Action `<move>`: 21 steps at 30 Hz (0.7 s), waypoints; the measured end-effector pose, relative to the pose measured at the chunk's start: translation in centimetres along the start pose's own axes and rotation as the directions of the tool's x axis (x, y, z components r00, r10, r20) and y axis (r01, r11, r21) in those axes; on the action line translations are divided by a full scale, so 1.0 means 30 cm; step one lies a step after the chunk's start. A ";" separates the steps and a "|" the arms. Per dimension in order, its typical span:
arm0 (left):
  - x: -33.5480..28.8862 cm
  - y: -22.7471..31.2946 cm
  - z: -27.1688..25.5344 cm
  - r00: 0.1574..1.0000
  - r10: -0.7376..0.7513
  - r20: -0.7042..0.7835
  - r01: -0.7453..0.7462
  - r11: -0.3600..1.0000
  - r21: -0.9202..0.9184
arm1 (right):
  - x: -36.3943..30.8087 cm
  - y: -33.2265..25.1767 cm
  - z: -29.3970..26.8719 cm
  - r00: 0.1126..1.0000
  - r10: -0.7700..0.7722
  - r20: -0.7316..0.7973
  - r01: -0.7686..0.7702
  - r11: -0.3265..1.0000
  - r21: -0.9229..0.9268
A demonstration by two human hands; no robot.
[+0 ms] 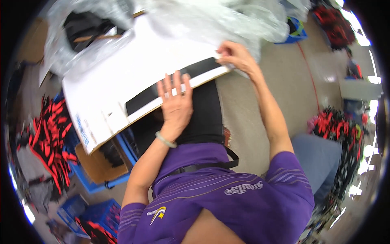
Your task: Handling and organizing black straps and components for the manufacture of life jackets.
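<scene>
A long black strip [146, 97], which looks like fabric, lies flat along the near edge of a white board [122, 69]. My left hand [176, 105] presses on the middle of this strip with its fingers stretched out and a little apart. A pale bangle circles the left wrist. At the strip's right end, my right hand [240, 60] has its thumb and fingers pinched together on the end of the strip, by the board's right corner. The curled fingers partly hide that end.
Clear plastic sheeting [227, 20] is heaped along the board's far side, with a black bundle [87, 28] at the left. Below the board's left corner stands a cardboard box [97, 164] in a blue crate [91, 187]. Red-and-black pieces [53, 134] pile up at the left.
</scene>
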State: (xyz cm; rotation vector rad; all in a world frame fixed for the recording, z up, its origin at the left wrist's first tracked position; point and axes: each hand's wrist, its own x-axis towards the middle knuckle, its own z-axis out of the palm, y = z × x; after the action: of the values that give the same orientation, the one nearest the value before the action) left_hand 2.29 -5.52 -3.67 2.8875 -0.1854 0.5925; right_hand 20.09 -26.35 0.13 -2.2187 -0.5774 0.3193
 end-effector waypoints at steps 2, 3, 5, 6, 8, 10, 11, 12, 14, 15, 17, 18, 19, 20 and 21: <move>-0.003 -0.004 -0.004 1.000 -0.001 -0.024 0.001 1.000 0.001 | 0.000 -0.011 0.005 1.000 0.010 0.005 -0.010 1.000 0.004; -0.002 -0.004 -0.006 1.000 -0.015 -0.012 0.015 1.000 -0.006 | 0.001 -0.017 0.005 1.000 -0.007 0.008 0.006 0.999 0.037; -0.004 -0.007 -0.012 1.000 -0.013 -0.018 0.013 1.000 -0.009 | 0.001 -0.030 0.008 1.000 0.002 -0.010 -0.001 0.999 0.046; -0.003 -0.008 -0.013 0.999 -0.011 -0.032 0.011 1.000 -0.015 | 0.001 -0.036 0.009 1.000 -0.004 0.009 0.004 0.999 0.044; -0.004 -0.008 -0.017 0.999 -0.011 -0.034 0.010 1.000 -0.018 | -0.001 -0.043 0.008 0.997 0.076 0.013 -0.077 0.995 0.067; -0.008 -0.008 -0.016 0.999 -0.013 -0.034 0.012 1.000 -0.012 | -0.007 -0.043 0.005 0.997 0.075 0.018 -0.076 0.996 0.056; -0.007 -0.009 -0.017 0.999 -0.009 -0.047 0.008 1.000 -0.021 | -0.006 -0.041 0.007 0.999 0.048 0.016 -0.049 0.997 0.066; -0.008 -0.010 -0.018 0.999 0.008 -0.043 -0.008 1.000 -0.004 | -0.008 -0.038 0.010 0.998 0.069 0.016 -0.069 0.996 0.049; -0.011 -0.010 -0.015 0.999 0.026 -0.048 -0.025 1.000 0.015 | -0.011 -0.029 0.010 1.000 0.021 0.000 -0.020 0.994 0.103; -0.014 -0.006 -0.016 0.999 0.017 -0.046 -0.016 1.000 0.002 | -0.019 -0.025 0.009 0.998 0.058 -0.021 -0.056 0.996 0.075; -0.004 -0.006 -0.035 0.999 -0.016 -0.036 0.014 0.999 -0.047 | -0.026 -0.026 0.003 0.999 0.044 0.009 -0.045 0.981 0.191; 0.009 -0.012 -0.049 0.998 -0.043 -0.046 0.038 0.995 -0.089 | -0.026 -0.027 0.009 0.996 0.080 -0.031 -0.074 0.986 0.152; 0.019 -0.029 -0.063 0.998 -0.039 -0.055 0.031 0.990 -0.136 | -0.025 -0.028 0.011 0.997 0.057 -0.061 -0.047 0.988 0.146; 0.021 -0.049 -0.078 0.996 -0.023 -0.090 0.008 0.985 -0.171 | -0.029 -0.029 0.003 0.995 0.070 -0.070 -0.054 0.977 0.207; 0.006 -0.075 -0.095 0.998 0.015 -0.068 -0.026 0.987 -0.161 | -0.044 -0.027 0.002 0.994 0.081 -0.068 -0.060 0.960 0.275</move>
State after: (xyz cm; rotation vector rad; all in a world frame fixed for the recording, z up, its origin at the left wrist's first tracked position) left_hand 1.74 -2.76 -1.38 2.7087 -0.2422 0.6444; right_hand 18.69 -26.51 0.76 -1.9780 -0.3865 0.3260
